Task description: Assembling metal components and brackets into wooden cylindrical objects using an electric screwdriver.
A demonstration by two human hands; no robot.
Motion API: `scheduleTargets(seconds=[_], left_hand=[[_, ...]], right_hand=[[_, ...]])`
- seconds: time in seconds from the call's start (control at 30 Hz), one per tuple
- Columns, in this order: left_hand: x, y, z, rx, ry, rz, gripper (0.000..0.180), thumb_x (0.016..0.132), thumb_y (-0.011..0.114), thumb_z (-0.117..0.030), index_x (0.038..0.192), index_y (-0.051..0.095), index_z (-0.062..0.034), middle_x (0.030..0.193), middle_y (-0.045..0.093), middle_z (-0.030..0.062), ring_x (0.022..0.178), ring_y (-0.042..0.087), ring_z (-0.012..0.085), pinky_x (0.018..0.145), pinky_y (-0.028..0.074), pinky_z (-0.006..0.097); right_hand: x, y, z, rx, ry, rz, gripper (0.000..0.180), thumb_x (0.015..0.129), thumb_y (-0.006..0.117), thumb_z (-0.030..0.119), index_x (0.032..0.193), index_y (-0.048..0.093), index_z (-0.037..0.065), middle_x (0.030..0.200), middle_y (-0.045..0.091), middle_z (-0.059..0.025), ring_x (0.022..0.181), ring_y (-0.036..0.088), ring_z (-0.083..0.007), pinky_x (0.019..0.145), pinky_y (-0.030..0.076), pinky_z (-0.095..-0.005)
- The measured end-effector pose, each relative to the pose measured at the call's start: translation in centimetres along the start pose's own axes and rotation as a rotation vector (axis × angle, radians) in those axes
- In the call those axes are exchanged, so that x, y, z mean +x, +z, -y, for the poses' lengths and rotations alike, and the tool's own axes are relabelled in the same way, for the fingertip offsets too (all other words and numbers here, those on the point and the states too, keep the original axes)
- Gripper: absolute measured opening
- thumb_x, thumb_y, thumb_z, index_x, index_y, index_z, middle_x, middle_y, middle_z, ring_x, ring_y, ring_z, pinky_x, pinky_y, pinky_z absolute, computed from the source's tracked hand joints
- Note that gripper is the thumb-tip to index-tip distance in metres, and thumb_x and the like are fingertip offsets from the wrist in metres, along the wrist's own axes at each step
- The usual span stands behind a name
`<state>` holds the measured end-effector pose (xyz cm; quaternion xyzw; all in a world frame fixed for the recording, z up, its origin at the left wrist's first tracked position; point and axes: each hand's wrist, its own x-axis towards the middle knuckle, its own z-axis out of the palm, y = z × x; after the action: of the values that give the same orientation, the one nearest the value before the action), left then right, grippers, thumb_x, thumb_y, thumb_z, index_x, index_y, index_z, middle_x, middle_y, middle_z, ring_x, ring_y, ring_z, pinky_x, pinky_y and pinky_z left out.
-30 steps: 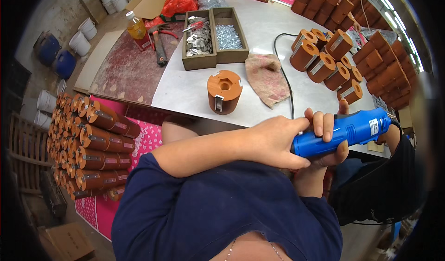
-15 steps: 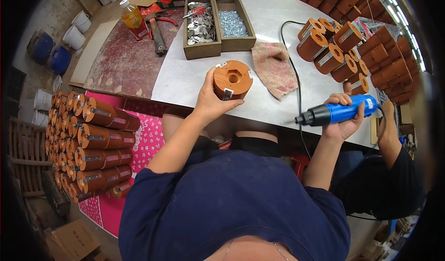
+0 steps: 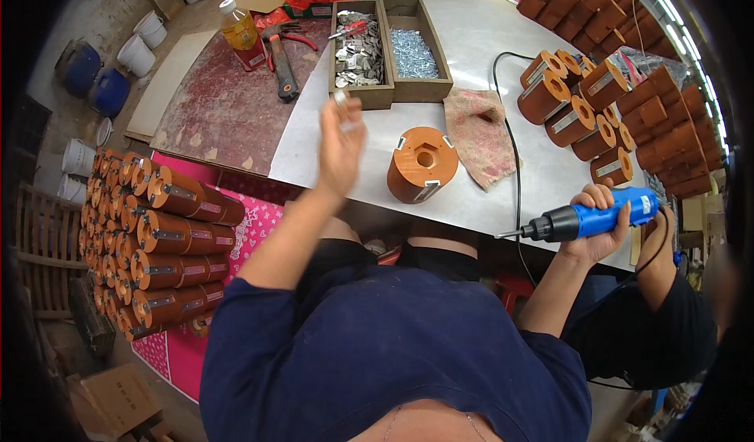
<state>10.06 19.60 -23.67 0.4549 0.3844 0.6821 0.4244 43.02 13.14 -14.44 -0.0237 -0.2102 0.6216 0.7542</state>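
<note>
My left hand (image 3: 342, 147) is raised at the near end of the box of metal pieces (image 3: 360, 61), blurred by motion. Its fingers are partly stretched and apart; a pale patch shows at one fingertip, too blurred to identify. To its right, a brown wooden cylinder (image 3: 415, 176) stands upright on the table, untouched. Its top has a hexagonal recess around a central hole, and small metal clips sit at its rim. On the right, my right hand (image 3: 601, 234) is closed around a blue and black electric screwdriver (image 3: 581, 220), its bit pointing left above the table's front edge.
Screws (image 3: 413, 53) fill the adjoining box. A stained cloth (image 3: 481, 147) and black cable (image 3: 512, 151) lie right of the cylinder. A hammer (image 3: 284, 73) and bottle (image 3: 245, 41) are left. Finished cylinders (image 3: 184, 230) are stacked at left. Another person's arm (image 3: 656, 257) is at right.
My left hand has let go of the cylinder and moved toward the metal pieces. The cylinder now stands on the table. The screwdriver stays in my right hand, slightly lower in view.
</note>
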Motion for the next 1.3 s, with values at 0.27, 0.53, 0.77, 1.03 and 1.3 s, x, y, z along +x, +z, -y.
scheduleTargets(seconds=[0.27,0.53,0.77,1.03,1.3], left_hand=[[13.9,-1.1,-0.2,1.200,0.083,0.321,0.021,0.070,0.065,-0.018,0.084,0.060,-0.0038,0.078,0.062,0.0080,0.076,0.059,0.0190,0.066,0.045,0.032],[14.4,1.1,0.7,1.601,-0.053,0.344,0.026,0.064,0.068,-0.024,0.086,0.062,-0.0134,0.086,0.062,0.0087,0.086,0.058,0.0248,0.072,0.043,0.042],[14.7,0.6,1.1,1.489,-0.040,0.249,0.021,0.066,0.064,-0.019,0.086,0.063,-0.0128,0.089,0.062,0.0083,0.086,0.059,0.0244,0.072,0.044,0.038],[7.1,1.7,-6.2,0.762,0.512,0.517,0.012,0.068,0.060,0.002,0.079,0.060,-0.0023,0.074,0.057,0.0078,0.068,0.055,0.0205,0.060,0.044,0.027],[1.9,1.0,-5.9,0.884,0.736,0.640,0.020,0.062,0.060,0.003,0.079,0.060,-0.0069,0.079,0.057,0.0041,0.074,0.053,0.0220,0.069,0.041,0.033]], right_hand=[[-1.2,2.8,1.5,-0.318,-0.171,0.180,0.039,0.079,0.052,0.020,0.109,0.040,-0.002,0.076,0.042,-0.0043,0.069,0.042,-0.0130,0.067,0.039,-0.0297],[-2.2,3.3,3.6,-0.336,-0.252,0.177,0.045,0.075,0.058,0.019,0.110,0.037,0.000,0.073,0.044,-0.0051,0.068,0.044,-0.0126,0.066,0.038,-0.0281],[-2.2,2.9,3.7,-0.348,-0.241,0.172,0.047,0.075,0.057,0.020,0.111,0.037,-0.002,0.073,0.045,-0.0054,0.069,0.045,-0.0132,0.067,0.038,-0.0289],[-2.3,2.9,3.7,-0.330,-0.236,0.181,0.046,0.076,0.055,0.021,0.110,0.037,-0.004,0.074,0.042,-0.0048,0.070,0.044,-0.0134,0.068,0.038,-0.0300],[-1.3,2.9,1.7,-0.326,-0.179,0.181,0.046,0.078,0.051,0.020,0.113,0.036,-0.005,0.074,0.041,-0.0052,0.070,0.043,-0.0140,0.068,0.037,-0.0307]])
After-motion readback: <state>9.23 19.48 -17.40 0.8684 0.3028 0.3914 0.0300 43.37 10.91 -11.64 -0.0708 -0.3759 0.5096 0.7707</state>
